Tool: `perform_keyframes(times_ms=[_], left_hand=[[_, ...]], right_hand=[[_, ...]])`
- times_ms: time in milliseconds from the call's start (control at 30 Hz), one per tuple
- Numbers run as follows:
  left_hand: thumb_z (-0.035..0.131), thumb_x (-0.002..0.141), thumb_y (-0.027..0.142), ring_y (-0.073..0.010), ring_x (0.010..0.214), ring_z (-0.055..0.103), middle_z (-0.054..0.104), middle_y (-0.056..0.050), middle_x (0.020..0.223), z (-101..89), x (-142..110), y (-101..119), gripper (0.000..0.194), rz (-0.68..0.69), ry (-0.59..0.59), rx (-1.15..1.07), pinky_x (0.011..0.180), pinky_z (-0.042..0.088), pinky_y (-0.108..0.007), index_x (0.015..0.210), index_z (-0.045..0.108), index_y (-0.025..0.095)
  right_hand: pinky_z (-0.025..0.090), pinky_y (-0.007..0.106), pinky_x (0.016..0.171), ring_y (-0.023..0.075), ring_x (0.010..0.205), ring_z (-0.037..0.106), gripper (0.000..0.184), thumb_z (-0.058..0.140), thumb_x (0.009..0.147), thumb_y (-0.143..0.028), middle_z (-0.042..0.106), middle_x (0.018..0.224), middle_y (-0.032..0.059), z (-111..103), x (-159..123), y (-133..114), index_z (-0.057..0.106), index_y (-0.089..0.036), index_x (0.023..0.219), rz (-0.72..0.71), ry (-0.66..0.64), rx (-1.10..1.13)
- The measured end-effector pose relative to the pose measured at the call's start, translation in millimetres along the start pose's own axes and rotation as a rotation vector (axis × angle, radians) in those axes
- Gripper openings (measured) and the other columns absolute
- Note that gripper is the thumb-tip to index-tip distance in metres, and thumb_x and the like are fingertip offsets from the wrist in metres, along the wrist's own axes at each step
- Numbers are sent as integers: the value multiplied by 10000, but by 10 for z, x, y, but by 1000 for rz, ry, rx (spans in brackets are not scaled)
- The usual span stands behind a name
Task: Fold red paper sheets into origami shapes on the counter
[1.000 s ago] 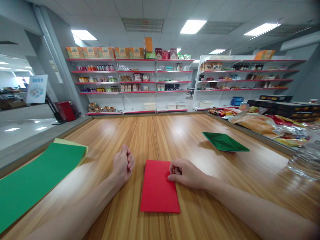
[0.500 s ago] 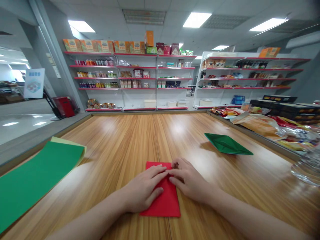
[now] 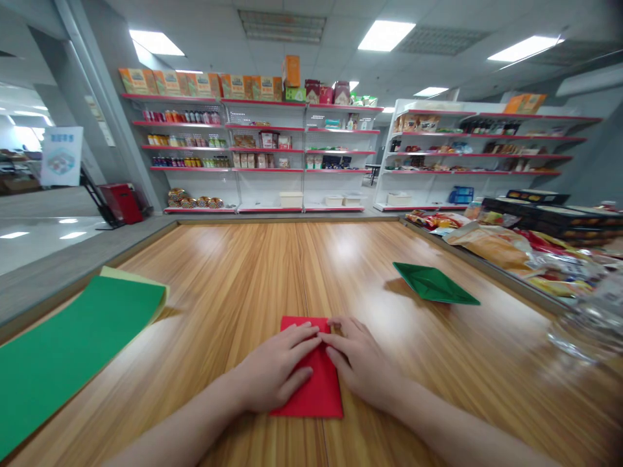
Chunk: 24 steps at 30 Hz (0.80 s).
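Observation:
A red sheet of paper, folded into a rectangle (image 3: 318,392), lies before me on the wooden table. My left hand (image 3: 282,363) rests palm down across its upper left part, fingers stretched out, holding nothing. At the paper's right edge is my right hand (image 3: 353,353), its fingers bent but apart, with thumb and fingertips touching the paper. The fingertips of both hands meet near the top right of the sheet. Farther right stands a folded green paper piece (image 3: 435,283), its near side tilted up from the table.
On the left lie green sheets (image 3: 82,344) with a pale yellow one beneath, corner curled up. A clear plastic container (image 3: 584,334) stands at the right. Snack packets (image 3: 501,246) and dark boxes (image 3: 540,217) lie beyond the right edge. Stocked shelves (image 3: 263,168) line the back.
My left hand has moved from a loose fist beside the red paper to lying flat on it. My right hand's fingers have spread out from a pinch at the right edge.

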<state>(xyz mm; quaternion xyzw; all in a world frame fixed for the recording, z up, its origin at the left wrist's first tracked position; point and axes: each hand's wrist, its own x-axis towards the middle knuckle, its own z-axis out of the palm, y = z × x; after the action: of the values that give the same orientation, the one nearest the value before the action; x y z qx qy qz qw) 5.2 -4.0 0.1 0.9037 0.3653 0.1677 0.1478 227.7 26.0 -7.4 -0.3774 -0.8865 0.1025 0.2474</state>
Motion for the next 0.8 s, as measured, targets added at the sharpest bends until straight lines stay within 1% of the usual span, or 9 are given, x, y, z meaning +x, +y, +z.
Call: perform_keyframes(times_ms=[133,200,300,567,667,800], left_hand=[[464,890,237,-218,1344,328,380,-106,1455,62,-24,20,500,-53,70,19,1115,301,-400,1383,401,185],[468,884,226,-210,1342,332,379,-101,1455,98,-41,34,499,-56,79,16,1114,304,-394,1377,408,189],[469,884,228,-206,1340,337,394,-90,1448,123,-52,28,500,-54,81,6,1111,311,-396,1379,406,203],[479,888,259,-225,1331,350,411,-98,1435,55,-26,27,448,-46,75,-32,1105,318,-405,1331,478,197],[498,876,248,-237,1331,350,414,-103,1432,25,-7,17,458,-39,84,-50,1099,324,-417,1331,478,199],[517,861,225,-238,1338,337,400,-105,1441,3,12,-19,481,-44,75,-62,1106,309,-423,1339,469,202]], right_hand=[[401,427,961,246,1115,475,330,455,870,-157,541,1185,117,6,-22,-91,646,-209,1135,-15,27,-29],[398,427,962,244,1119,474,333,450,875,-158,546,1182,116,10,-45,-120,642,-207,1142,-8,41,-36],[401,421,955,239,1113,478,325,453,878,-166,552,1167,109,1,-60,-119,642,-213,1139,-9,31,-25],[406,401,958,235,1093,502,277,555,834,-197,567,1135,102,-48,21,-2,667,-205,1087,11,22,110],[415,385,953,226,1075,515,265,579,819,-199,577,1115,94,-69,68,21,675,-210,1066,18,15,154],[413,386,947,226,1070,514,265,589,809,-206,578,1114,91,-72,118,42,677,-217,1059,29,12,154]])
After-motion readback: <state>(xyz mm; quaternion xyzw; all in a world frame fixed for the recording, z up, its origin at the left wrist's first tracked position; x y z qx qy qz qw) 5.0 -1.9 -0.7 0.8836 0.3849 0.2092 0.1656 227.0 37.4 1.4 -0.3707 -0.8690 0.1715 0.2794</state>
